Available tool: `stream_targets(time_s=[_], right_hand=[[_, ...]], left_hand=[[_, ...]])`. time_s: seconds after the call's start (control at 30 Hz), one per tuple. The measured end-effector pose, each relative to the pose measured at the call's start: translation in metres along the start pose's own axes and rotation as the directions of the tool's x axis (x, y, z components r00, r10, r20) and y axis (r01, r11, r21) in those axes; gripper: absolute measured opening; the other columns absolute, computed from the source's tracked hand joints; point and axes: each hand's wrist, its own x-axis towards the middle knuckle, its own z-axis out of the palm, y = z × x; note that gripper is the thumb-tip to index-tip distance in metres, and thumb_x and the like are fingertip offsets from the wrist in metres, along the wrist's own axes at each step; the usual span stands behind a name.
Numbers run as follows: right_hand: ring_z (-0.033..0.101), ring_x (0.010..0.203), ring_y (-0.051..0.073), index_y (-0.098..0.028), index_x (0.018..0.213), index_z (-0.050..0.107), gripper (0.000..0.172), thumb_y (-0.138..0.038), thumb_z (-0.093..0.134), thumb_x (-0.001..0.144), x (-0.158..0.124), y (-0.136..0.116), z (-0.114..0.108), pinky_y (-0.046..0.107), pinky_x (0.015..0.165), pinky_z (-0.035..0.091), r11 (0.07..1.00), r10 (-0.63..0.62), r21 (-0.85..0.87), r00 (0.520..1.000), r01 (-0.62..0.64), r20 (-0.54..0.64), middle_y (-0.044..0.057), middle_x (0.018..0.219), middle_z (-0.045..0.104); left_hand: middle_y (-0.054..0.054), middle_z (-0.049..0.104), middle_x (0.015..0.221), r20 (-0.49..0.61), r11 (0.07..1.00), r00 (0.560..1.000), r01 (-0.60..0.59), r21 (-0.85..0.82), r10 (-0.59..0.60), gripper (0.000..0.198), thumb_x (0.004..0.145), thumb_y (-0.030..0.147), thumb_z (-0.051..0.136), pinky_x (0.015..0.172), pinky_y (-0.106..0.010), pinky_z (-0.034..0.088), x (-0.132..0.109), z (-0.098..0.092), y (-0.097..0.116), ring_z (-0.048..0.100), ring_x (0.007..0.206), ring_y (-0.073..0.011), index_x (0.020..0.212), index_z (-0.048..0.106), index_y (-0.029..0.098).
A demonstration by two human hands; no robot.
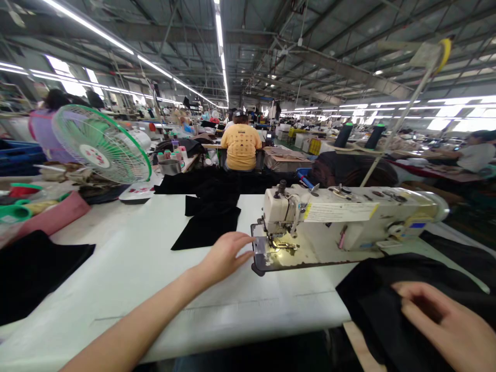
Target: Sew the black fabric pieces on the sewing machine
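Note:
A white sewing machine (325,222) stands on the pale table, its lamp lighting the needle area. My left hand (228,256) reaches to the left edge of the machine's bed, thumb and fingers apart with nothing between them. At the lower right my right hand (442,315) pinches a piece of black fabric (382,289) between thumb and fingers. This fabric drapes over the table's front edge. Beyond my left hand, more black fabric pieces (211,227) lie flat on the table.
A green-rimmed fan (101,144) stands at the left, near a pink cloth (58,214). Another black fabric piece (34,274) lies at the left edge. Two dark thread cones (374,137) stand behind the machine. A person in a yellow shirt (241,144) sits ahead.

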Motion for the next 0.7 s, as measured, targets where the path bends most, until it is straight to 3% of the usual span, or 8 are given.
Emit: stream_targets(time_s=[0.13,0.2,0.27,0.33,0.43,0.5,0.57,0.7], right_hand=[[0.064,0.075,0.019,-0.022,0.083,0.066,0.020,-0.041,0.060,0.084,-0.017,-0.115,0.021,0.028,0.068,0.051,0.819,-0.186,0.559,0.861,-0.130,0.473,0.002,0.080,0.069],[0.061,0.071,0.016,-0.019,0.080,0.063,0.021,-0.039,0.070,0.079,-0.016,-0.143,0.036,0.025,0.066,0.049,0.646,-0.213,0.700,0.808,-0.305,0.549,0.000,0.075,0.065],[0.062,0.071,0.015,-0.017,0.085,0.064,0.028,-0.044,0.073,0.080,-0.012,-0.150,0.047,0.026,0.067,0.050,0.499,-0.143,0.750,0.812,-0.435,0.566,0.001,0.077,0.066],[0.068,0.086,0.020,-0.017,0.097,0.067,0.035,-0.051,0.065,0.088,-0.010,-0.146,0.050,0.032,0.077,0.054,0.432,-0.061,0.822,0.897,-0.372,0.438,0.007,0.093,0.071],[0.059,0.124,0.031,-0.023,0.129,0.056,0.052,-0.061,0.050,0.095,-0.021,-0.137,0.047,0.047,0.098,0.053,0.490,-0.087,0.870,0.996,0.045,-0.003,0.015,0.137,0.059],[0.044,0.138,0.040,-0.029,0.149,0.035,0.082,-0.071,0.061,0.083,-0.037,-0.137,0.047,0.058,0.105,0.048,0.598,-0.221,0.747,0.955,0.292,-0.197,0.016,0.154,0.041],[0.033,0.144,0.047,-0.031,0.155,0.023,0.111,-0.069,0.079,0.066,-0.055,-0.143,0.053,0.065,0.107,0.044,0.693,-0.362,0.574,0.899,0.436,-0.246,0.016,0.160,0.031],[0.035,0.142,0.049,-0.025,0.158,0.019,0.104,-0.050,0.079,0.076,-0.072,-0.163,0.079,0.069,0.101,0.046,0.763,-0.523,0.210,0.774,0.612,-0.357,0.021,0.159,0.030]], left_hand=[[-0.016,0.047,0.152,0.017,0.862,0.951,-0.272,-0.427,0.309,0.082,0.081,0.039,0.077,0.114,-0.044,0.043,-0.003,0.007,0.091,0.045,0.140,-0.0282,0.151,0.037,0.023],[-0.014,0.058,0.141,-0.028,0.779,0.957,-0.252,-0.573,0.289,0.070,0.078,0.033,0.080,0.109,-0.042,0.047,0.000,0.011,0.115,0.054,0.131,-0.0275,0.140,0.051,0.023],[-0.008,0.072,0.108,-0.068,0.705,0.992,-0.125,-0.698,0.109,0.029,0.081,0.026,0.073,0.092,-0.036,0.056,0.009,0.013,0.123,0.067,0.103,-0.0228,0.108,0.068,0.022],[-0.001,0.068,0.077,-0.063,0.622,0.986,0.048,-0.782,-0.154,0.008,0.081,0.029,0.066,0.069,-0.029,0.056,0.019,0.010,0.120,0.065,0.073,-0.0173,0.080,0.064,0.021],[0.004,0.056,0.062,-0.129,0.592,0.889,0.179,-0.786,-0.440,0.019,0.078,0.036,0.063,0.055,-0.023,0.046,0.031,-0.008,0.112,0.055,0.058,-0.0129,0.070,0.053,0.022],[0.005,0.055,0.064,-0.263,0.655,0.829,0.155,-0.740,-0.493,0.018,0.075,0.033,0.064,0.058,-0.022,0.044,0.035,-0.024,0.110,0.053,0.061,-0.0121,0.069,0.051,0.022],[0.004,0.055,0.066,-0.367,0.696,0.785,0.109,-0.710,-0.498,0.016,0.073,0.031,0.063,0.060,-0.021,0.043,0.037,-0.037,0.114,0.052,0.063,-0.0118,0.069,0.051,0.022],[0.005,0.051,0.066,-0.373,0.639,0.769,0.060,-0.767,-0.520,0.015,0.073,0.029,0.063,0.056,-0.020,0.041,0.038,-0.047,0.131,0.048,0.061,-0.0112,0.070,0.050,0.022]])
